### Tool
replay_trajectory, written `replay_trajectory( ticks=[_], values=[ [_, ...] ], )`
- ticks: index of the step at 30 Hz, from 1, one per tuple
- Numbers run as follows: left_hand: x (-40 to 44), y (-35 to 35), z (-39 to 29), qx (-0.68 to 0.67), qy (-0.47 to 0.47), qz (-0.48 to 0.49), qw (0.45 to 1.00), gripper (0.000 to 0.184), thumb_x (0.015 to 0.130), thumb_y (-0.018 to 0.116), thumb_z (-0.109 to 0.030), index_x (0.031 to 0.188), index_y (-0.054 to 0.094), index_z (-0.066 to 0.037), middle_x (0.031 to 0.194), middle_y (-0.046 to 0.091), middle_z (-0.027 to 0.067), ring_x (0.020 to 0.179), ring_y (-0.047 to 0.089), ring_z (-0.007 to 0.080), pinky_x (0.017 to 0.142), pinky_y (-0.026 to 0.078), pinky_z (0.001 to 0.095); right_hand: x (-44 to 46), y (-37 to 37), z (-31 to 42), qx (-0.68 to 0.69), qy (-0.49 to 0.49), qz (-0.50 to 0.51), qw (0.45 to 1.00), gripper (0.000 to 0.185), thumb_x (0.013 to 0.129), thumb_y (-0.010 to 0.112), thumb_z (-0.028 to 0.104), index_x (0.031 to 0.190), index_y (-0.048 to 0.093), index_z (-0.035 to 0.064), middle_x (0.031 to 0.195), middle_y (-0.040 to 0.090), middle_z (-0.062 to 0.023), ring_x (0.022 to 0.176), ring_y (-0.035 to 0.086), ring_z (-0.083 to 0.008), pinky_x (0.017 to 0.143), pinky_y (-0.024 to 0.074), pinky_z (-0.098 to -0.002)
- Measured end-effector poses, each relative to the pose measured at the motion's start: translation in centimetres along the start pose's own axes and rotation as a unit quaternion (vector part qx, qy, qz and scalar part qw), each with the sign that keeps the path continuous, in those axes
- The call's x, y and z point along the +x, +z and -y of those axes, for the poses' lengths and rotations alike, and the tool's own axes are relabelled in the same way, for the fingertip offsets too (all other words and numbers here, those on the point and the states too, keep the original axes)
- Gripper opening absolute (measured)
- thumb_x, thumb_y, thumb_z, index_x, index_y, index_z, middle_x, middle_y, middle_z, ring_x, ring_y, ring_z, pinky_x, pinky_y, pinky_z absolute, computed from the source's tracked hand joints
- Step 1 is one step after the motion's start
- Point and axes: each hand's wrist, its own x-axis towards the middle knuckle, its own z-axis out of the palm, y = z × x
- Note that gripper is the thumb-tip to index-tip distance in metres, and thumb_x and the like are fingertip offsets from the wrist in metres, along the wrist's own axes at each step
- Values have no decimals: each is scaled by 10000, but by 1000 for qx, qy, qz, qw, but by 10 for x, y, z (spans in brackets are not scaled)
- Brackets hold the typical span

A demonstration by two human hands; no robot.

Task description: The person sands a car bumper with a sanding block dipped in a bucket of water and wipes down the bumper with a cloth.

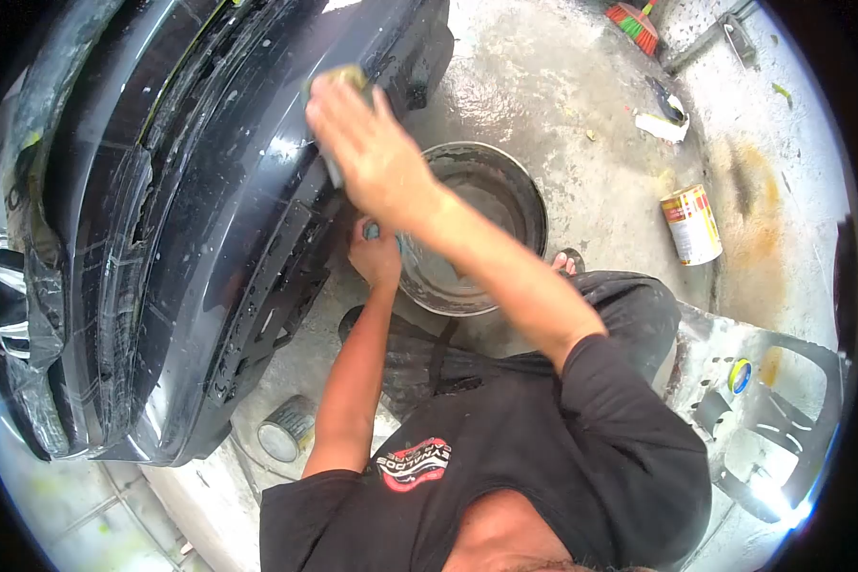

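Observation:
A dark, wet-looking car bumper (pixel 214 205) stands at the left. My right hand (pixel 357 143) presses a flat yellowish-grey pad (pixel 345 74) against its upper part, slightly blurred; only the pad's edges show around the fingers. My left hand (pixel 376 255) is lower down, between the bumper's edge and a round metal basin (pixel 541 205). Its fingers are curled round a small blue-grey piece (pixel 372 231), mostly hidden. The basin, with murky contents, lies partly under my right forearm.
A labelled can (pixel 692 227) lies at the right, and another can (pixel 286 431) is at the lower left. A broom head (pixel 634 27) is at the top right. A pale panel with a tape roll (pixel 740 376) is at the lower right.

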Motion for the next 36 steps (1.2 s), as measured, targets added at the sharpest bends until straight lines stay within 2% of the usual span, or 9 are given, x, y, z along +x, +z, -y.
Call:
replay_trajectory(
  ticks=[6,11,15,20,23,25,27,33,36],
  values=[
    [-2,-13,-24,-62,1,-18,998,332,929,736,-349,995,746,-24,949,760,221,901,728,418,802,546,477,39,4,-38,-26,133,-57,989,521,879,559,54,1362,525,-140,1473,513,-352,1420,471,-497,1109,433,-671],
    [-1,-6,-14,-78,46,-74,993,348,915,752,-371,992,747,-31,916,755,236,896,736,425,796,547,486,8,-3,-2,-18,-26,-12,999,506,879,575,81,1344,545,-119,1460,533,-335,1400,499,-479,1105,466,-623],
    [-1,-25,-41,-82,-103,25,991,397,930,727,-369,1056,742,8,1113,746,248,1034,697,423,918,520,471,63,-3,-97,62,186,-32,980,425,836,585,68,1222,561,-107,1301,603,-306,1324,539,-454,1058,479,-555],
    [1,-4,-3,-8,156,-33,987,348,921,731,-360,1001,743,-21,990,759,220,931,719,422,828,535,488,18,-3,12,8,21,-24,999,486,815,618,-32,1296,579,-94,1366,601,-299,1349,544,-476,1154,415,-615],
    [-1,-12,-23,-58,-50,-10,997,348,924,730,-354,1005,742,-16,983,759,216,921,717,425,828,535,490,38,-11,-45,-112,31,-6,993,462,860,581,64,1290,575,-103,1315,620,-280,1244,608,-435,1020,509,-563],
    [-3,-21,-32,-72,-59,-2,996,379,928,728,-372,1019,741,-4,994,756,222,939,710,421,851,529,486,63,-11,-114,-12,218,54,974,460,868,574,56,1301,573,-99,1327,617,-287,1260,601,-432,1037,492,-591],
    [0,-22,-37,-103,-78,21,991,419,938,723,-401,1051,745,1,1053,751,229,1006,696,406,907,511,483,69,-1,-120,-23,185,-93,978,333,1073,437,119,1209,602,-136,1329,614,-355,1284,560,-511,1126,438,-534],
    [3,15,24,-19,126,-39,991,357,921,738,-345,1020,735,-2,1002,758,244,944,719,437,834,541,487,0,-11,0,-29,30,-10,999,478,892,577,49,1352,573,-82,1430,583,-289,1375,544,-426,1107,469,-578],
    [0,-12,-22,-50,-64,1,997,365,920,740,-349,1026,735,0,990,760,232,939,719,425,846,538,476,21,-13,-55,-28,63,-19,997,460,902,567,38,1344,575,-89,1463,551,-314,1396,528,-440,1131,450,-596]
  ],
)
